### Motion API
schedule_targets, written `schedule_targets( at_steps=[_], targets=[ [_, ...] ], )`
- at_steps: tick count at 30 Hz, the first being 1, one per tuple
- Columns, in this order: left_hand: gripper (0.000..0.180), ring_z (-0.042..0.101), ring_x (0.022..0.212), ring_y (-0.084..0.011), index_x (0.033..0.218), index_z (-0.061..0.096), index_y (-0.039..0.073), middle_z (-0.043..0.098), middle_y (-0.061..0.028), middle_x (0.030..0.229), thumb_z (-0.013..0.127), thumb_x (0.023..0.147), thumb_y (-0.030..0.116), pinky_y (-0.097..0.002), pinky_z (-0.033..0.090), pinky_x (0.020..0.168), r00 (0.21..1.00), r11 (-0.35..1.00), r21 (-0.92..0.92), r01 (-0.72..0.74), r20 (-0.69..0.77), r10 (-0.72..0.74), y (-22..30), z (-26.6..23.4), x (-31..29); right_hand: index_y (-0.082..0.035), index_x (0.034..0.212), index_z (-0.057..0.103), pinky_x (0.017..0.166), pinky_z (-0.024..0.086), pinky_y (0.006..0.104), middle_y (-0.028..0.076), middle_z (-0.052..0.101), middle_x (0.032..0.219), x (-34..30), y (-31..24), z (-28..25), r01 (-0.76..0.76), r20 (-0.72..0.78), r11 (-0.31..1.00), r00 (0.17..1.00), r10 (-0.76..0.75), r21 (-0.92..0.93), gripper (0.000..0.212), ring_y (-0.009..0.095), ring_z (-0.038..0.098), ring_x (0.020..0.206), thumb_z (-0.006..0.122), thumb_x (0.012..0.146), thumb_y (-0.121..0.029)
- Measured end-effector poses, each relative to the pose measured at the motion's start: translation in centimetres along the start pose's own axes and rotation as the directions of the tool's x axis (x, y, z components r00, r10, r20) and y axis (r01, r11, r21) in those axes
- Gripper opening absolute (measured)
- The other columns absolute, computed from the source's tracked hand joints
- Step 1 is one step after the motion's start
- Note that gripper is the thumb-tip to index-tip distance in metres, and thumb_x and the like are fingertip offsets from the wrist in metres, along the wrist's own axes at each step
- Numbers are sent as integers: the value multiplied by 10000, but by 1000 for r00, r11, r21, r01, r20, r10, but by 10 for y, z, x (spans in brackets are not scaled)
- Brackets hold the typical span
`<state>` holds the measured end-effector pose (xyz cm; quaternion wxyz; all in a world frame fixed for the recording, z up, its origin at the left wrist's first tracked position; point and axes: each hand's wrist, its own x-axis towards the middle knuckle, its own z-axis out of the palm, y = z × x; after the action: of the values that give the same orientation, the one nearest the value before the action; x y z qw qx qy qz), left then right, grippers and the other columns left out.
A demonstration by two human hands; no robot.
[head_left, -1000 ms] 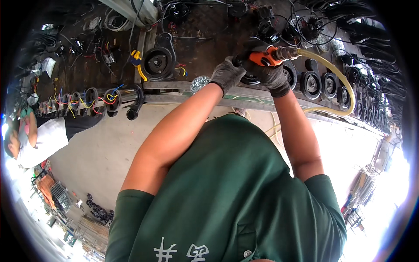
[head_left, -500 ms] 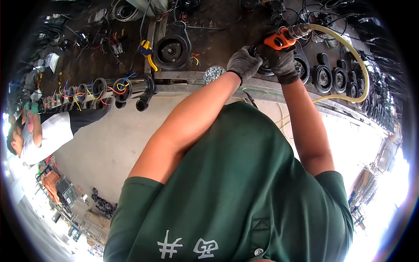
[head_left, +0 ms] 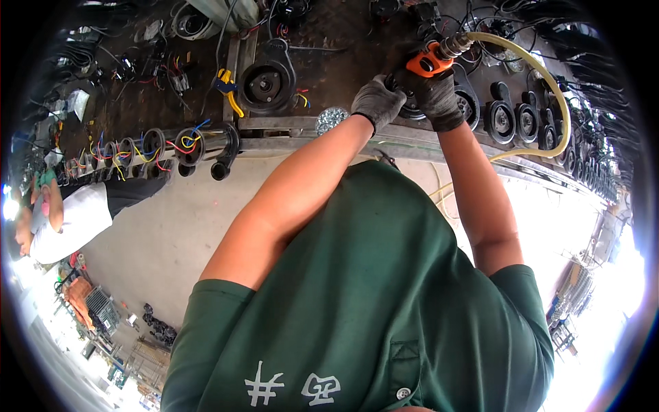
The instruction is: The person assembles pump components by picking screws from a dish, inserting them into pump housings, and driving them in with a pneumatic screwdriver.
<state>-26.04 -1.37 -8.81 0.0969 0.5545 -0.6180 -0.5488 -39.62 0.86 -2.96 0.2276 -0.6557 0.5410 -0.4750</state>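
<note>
My right hand (head_left: 439, 99), in a grey glove, is wrapped round an orange air tool (head_left: 430, 60). A metal fitting and a yellow hose run from its end. Beside it my left hand (head_left: 379, 101), also gloved in grey, has its fingers curled at a dark part under the tool. What they grip is hidden. Just below and between both hands, part of a black round housing (head_left: 412, 110) shows on the bench. The tool's working end is out of sight behind my hands.
Left of my hands lie a larger black housing (head_left: 266, 86), yellow-and-blue pliers (head_left: 228, 90) and a bowl of small metal screws (head_left: 331, 119). More housings (head_left: 500, 121) line the right edge, near the yellow hose (head_left: 564, 103). Wired housings (head_left: 187, 144) stand at left; a co-worker (head_left: 72, 220) is beyond.
The whole view has shifted slightly, moving the bench things a little left. Both hands keep the same hold, with the tool still close to the housing.
</note>
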Motion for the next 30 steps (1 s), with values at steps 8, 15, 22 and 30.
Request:
schedule_targets(
  at_steps=[8,15,22,30],
  targets=[
    [578,677,1109,-314,1301,600,17,703,-212,1172,679,821,329,-390,506,986,999,999,-35,-32,0,32,-3,4,2,-19,1037,640,739,545,301,56,670,907,-10,8,-54,-92,-195,776,943,269,624,212,143,633,791,686,830,-13],
    [628,680,1101,-305,1382,537,48,693,-196,1192,663,833,327,-399,519,982,1000,1000,10,14,4,-14,-5,6,4,-27,926,654,698,508,275,38,657,846,-16,17,-43,-117,-256,683,871,420,721,163,143,620,757,672,766,-7],
    [595,690,1079,-290,1349,555,17,705,-201,1163,690,847,305,-377,525,954,1000,999,-52,8,8,-7,-5,6,3,-23,950,665,661,505,268,14,662,811,-9,16,-45,-133,-194,846,944,267,516,196,117,601,719,663,765,41],
    [579,678,1109,-296,1308,584,-10,709,-194,1166,709,843,311,-361,506,974,1000,999,-35,-3,-4,3,-4,6,3,-6,1035,666,673,522,273,18,676,844,-12,11,-42,-151,-182,797,933,310,585,289,113,613,748,684,752,53]
  ],
)
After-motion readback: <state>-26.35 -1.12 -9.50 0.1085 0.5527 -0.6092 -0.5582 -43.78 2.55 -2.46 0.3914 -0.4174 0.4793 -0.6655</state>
